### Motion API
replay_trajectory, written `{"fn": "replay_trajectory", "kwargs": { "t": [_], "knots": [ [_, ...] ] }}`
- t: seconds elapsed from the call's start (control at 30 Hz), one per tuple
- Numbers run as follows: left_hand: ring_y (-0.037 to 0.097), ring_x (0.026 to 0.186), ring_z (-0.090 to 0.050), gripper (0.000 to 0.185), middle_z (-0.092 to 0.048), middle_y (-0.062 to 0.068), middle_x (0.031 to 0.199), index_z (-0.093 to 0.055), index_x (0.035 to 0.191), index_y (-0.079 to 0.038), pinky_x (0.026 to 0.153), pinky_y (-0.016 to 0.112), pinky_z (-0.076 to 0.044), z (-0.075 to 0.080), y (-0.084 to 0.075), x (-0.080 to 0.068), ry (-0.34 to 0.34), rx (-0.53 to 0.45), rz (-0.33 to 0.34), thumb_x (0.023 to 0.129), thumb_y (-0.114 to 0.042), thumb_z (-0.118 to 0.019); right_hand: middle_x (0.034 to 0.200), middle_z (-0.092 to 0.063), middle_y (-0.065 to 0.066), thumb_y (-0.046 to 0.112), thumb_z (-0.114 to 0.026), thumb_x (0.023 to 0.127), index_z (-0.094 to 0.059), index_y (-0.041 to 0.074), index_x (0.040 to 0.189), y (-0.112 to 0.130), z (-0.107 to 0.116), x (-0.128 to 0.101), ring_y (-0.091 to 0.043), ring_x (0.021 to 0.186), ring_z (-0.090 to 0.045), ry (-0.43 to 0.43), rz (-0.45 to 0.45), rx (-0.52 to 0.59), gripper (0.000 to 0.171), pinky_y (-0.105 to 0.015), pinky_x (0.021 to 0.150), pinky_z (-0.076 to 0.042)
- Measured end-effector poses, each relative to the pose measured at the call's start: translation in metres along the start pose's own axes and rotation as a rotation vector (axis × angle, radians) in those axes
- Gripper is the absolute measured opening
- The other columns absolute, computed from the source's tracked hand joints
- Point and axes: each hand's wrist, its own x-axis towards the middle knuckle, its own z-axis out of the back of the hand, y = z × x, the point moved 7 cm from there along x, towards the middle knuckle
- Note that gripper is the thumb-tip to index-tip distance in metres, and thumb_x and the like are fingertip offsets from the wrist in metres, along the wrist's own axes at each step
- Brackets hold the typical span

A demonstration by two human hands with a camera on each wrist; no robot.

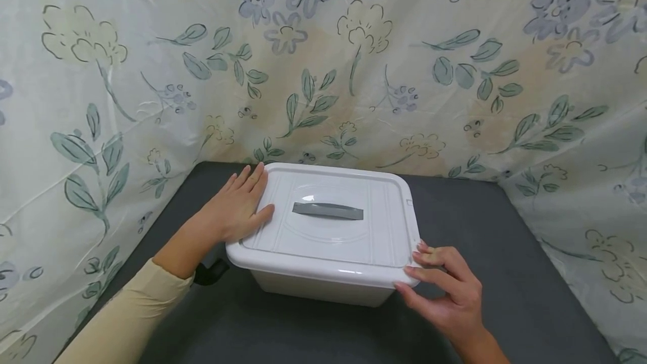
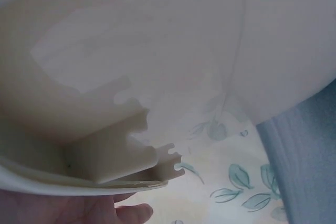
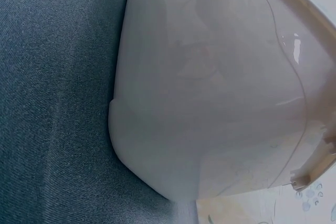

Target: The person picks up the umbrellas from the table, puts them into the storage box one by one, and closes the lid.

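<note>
We found the white storage box [image 1: 323, 288] sitting near the middle of the head view, on a dark grey table [image 1: 505, 274], with its white lid [image 1: 328, 223] closed on top and a grey handle [image 1: 327, 210] lying flat across the lid's centre. Our left hand [image 1: 237, 209] lay flat on the lid's left edge, fingers straight and pointing toward the upper part of the frame, thumb stretched toward the handle; it pressed on the lid without curling round anything. Our right hand [image 1: 447, 291] was at the lid's lower right corner, its fingertips [image 1: 411, 269] touching the rim there with fingers only slightly bent; we could not tell whether they hooked under the edge.

The floral curtain [image 1: 354, 60] closed in the scene on the left, back and right. The box's far edge stood close to the curtain at the back, while bare table showed to the right of the box and in front of it, toward the bottom of the frame.

In the left wrist view the underside of the rim [image 2: 131, 156] ran just above the hand. In the right wrist view the box's rounded wall [image 3: 210, 103] met the table [image 3: 52, 103] along its lower edge.
</note>
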Motion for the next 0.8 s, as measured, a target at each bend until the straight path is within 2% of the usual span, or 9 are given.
{"fn": "replay_trajectory", "kwargs": {
  "t": [0.23, 0.5, 0.8],
  "knots": [
    [0.044, 0.159, -0.002, 0.084, -0.003, 0.018, 0.172, -0.010, 0.162, 0.003, 0.127, 0.061, -0.005, 0.000, -0.001, 0.000, 0.000, 0.007, 0.004, 0.105, -0.051, -0.039, 0.093, -0.069, -0.023, 0.013, -0.091, 0.077, -0.078, -0.008, 0.082, 0.005, 0.000, 0.003, -0.028, 0.105, -0.067, 0.051, 0.013, -0.053, 0.026, -0.031, 0.105, -0.053],
    [0.044, 0.159, -0.001, 0.080, -0.004, 0.017, 0.172, -0.012, 0.162, 0.001, 0.128, 0.061, -0.006, 0.002, 0.000, 0.002, -0.002, -0.043, 0.002, 0.106, -0.049, -0.037, 0.087, -0.069, -0.020, 0.024, -0.084, 0.087, -0.080, 0.000, 0.083, 0.011, -0.002, 0.015, -0.027, 0.099, -0.066, 0.155, 0.067, -0.189, 0.025, -0.026, 0.106, -0.051],
    [0.044, 0.159, -0.003, 0.078, -0.006, 0.018, 0.172, -0.014, 0.162, 0.002, 0.127, 0.061, -0.008, 0.005, -0.001, 0.002, 0.010, -0.043, 0.009, 0.106, -0.046, -0.038, 0.089, -0.070, -0.017, 0.030, -0.084, 0.087, -0.081, 0.005, 0.086, 0.006, 0.001, 0.018, -0.027, 0.094, -0.066, 0.247, 0.049, -0.230, 0.025, -0.024, 0.108, -0.049]
  ]
}}
